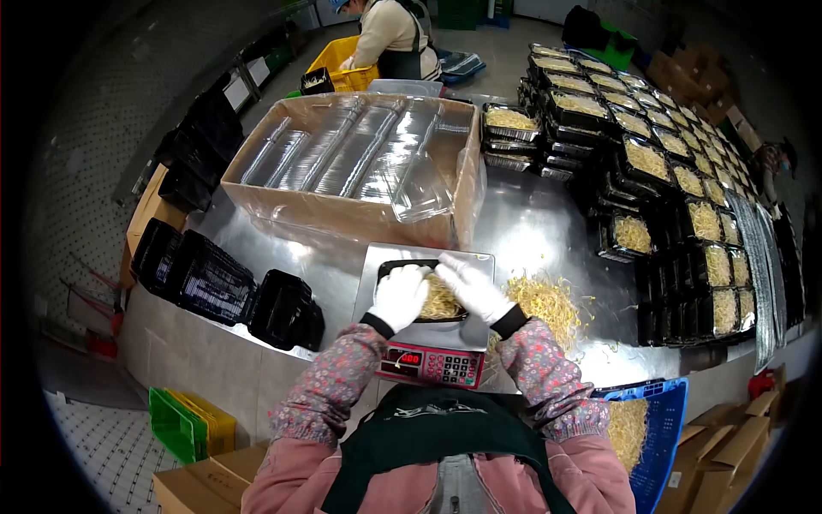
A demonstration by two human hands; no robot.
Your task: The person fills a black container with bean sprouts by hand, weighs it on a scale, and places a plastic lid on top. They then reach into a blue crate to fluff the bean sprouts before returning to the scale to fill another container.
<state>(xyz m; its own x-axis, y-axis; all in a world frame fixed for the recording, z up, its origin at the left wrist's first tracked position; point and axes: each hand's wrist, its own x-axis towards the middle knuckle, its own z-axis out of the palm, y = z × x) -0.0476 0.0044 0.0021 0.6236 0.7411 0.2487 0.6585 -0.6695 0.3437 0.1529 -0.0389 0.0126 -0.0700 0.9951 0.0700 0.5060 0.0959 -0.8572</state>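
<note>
A black tray of bean sprouts (439, 301) rests on the metal plate of a scale (368, 295) whose display is lit red. My left hand (400, 295), in a white glove, lies over the tray's left part, fingers stretched out. From the right, my gloved right hand (473, 288) reaches over the tray's upper right edge with its fingers extended on the sprouts. Both palms face down, and some sprouts show between them. A loose heap of sprouts (548, 313) lies on the steel table just right of my right hand.
Beyond the scale is a cardboard box (342, 214) of clear lids. Empty black trays (214, 278) lie left. Filled trays (646, 158) are stacked right. A blue crate (664, 437) of sprouts stands lower right. Another person (394, 38) works by a yellow crate (349, 79) at the back.
</note>
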